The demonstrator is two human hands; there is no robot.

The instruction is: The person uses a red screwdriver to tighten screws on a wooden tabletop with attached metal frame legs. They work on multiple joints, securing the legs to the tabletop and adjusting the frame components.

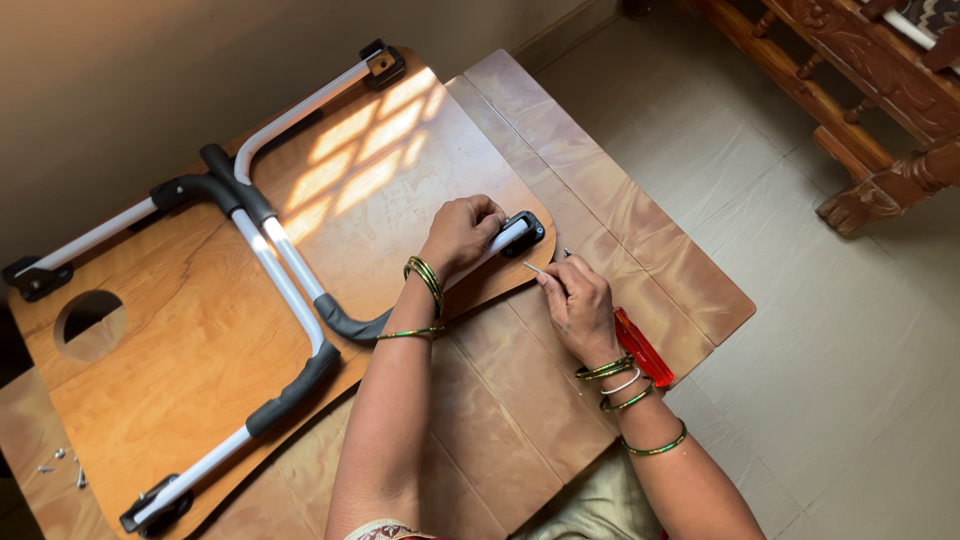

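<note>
Firmly, the left hand (462,232) curls closed over the end of a white metal tube leg (300,275) where it meets a black plastic corner bracket (524,232). The right hand (578,305) pinches a red-handled screwdriver (640,345), its thin steel tip angled toward that bracket. Both legs, white with black foam sleeves, lie folded across the underside of a brown wooden lap table (200,350) with a round cut-out, resting on a tan floor mat (600,230). Small loose screws (62,462) lie beside the table's left edge.
</note>
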